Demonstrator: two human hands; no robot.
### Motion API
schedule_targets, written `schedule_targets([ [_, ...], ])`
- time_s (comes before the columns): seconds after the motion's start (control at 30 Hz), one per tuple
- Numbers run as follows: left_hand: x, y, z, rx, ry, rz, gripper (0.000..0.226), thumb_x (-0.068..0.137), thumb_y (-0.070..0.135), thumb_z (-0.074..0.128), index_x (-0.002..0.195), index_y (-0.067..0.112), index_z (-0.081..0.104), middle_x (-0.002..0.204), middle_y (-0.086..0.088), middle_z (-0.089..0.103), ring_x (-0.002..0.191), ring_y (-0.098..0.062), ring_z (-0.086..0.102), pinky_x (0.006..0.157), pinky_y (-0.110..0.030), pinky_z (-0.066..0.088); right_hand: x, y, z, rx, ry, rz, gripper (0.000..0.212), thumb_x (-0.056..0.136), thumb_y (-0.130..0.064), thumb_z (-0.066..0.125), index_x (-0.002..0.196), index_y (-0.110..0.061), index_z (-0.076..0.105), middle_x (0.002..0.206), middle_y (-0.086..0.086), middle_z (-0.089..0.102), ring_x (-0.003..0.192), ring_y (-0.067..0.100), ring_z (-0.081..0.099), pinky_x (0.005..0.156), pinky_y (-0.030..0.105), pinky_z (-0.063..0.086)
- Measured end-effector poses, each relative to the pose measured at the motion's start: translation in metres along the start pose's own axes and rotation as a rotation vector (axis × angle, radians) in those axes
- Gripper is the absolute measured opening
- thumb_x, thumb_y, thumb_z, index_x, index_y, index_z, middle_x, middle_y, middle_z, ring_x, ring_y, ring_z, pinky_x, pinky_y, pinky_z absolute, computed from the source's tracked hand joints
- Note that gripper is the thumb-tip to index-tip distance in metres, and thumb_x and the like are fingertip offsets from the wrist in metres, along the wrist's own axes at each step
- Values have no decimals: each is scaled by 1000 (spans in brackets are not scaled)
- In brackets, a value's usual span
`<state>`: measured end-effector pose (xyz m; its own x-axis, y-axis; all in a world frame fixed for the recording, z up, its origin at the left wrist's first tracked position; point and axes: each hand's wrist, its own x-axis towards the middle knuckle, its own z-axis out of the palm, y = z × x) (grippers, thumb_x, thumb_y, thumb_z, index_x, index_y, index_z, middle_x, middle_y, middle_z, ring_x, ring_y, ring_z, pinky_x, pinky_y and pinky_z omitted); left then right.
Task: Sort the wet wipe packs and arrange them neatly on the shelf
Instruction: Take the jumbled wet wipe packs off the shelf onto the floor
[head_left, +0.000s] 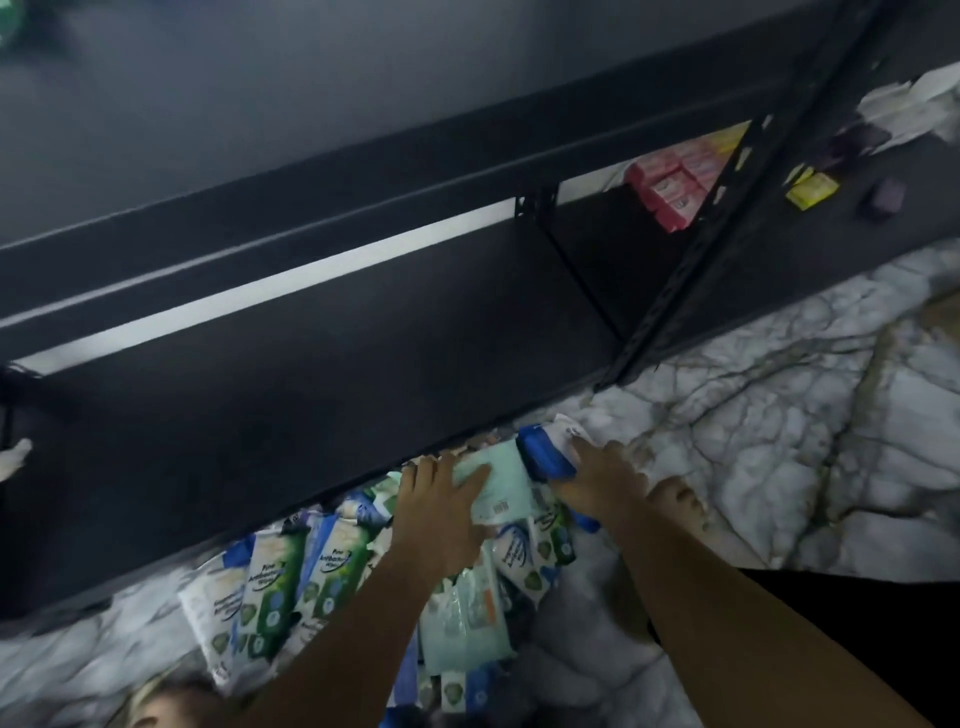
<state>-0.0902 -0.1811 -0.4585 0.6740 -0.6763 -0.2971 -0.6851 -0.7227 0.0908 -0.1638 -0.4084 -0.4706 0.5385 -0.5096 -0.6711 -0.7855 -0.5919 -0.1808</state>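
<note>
A heap of wet wipe packs (291, 582) in green, blue and white lies on the marble floor in front of the dark shelf (311, 405). My left hand (441, 509) holds a pale green pack (501, 483), thumb on top, at the shelf's front edge. My right hand (602, 478) rests flat on a blue and white pack (545, 449) just to the right of it. Another pale green pack (467, 623) lies between my forearms.
The marble floor (779, 441) spreads to the right. Pink boxes (675, 182) stand on the lower shelf at the back right. A yellow box (811, 191) and purple items lie on the neighbouring shelf. A bare foot (675, 501) shows beside my right hand.
</note>
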Motion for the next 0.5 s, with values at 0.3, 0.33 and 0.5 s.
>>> schedule_targets([
  [0.3, -3, -14, 34, -78, 5, 22, 75, 90, 76, 35, 153, 35, 40, 154, -18, 40, 136, -43, 41, 113, -61, 31, 11, 8, 39, -54, -62, -124, 77, 99, -47, 46, 160, -28, 3, 161, 10, 18, 141, 41, 30, 112, 55, 36],
  [0.33, -2, -15, 32, -71, -11, 17, 77, 89, 78, 34, 154, 36, 37, 156, -17, 39, 137, -43, 40, 114, -60, 30, 11, 8, 37, -45, -60, -137, 76, 98, -47, 47, 160, -28, 5, 160, 10, 19, 141, 40, 31, 112, 54, 37],
  [0.5, -12, -14, 17, -77, -7, -34, 81, 87, 71, 39, 155, 28, 34, 160, -11, 35, 144, -37, 35, 118, -57, 23, -5, 1, 23, 25, -53, -131, 70, 97, -51, 48, 157, -26, 22, 157, 13, 28, 139, 38, 38, 110, 49, 41],
])
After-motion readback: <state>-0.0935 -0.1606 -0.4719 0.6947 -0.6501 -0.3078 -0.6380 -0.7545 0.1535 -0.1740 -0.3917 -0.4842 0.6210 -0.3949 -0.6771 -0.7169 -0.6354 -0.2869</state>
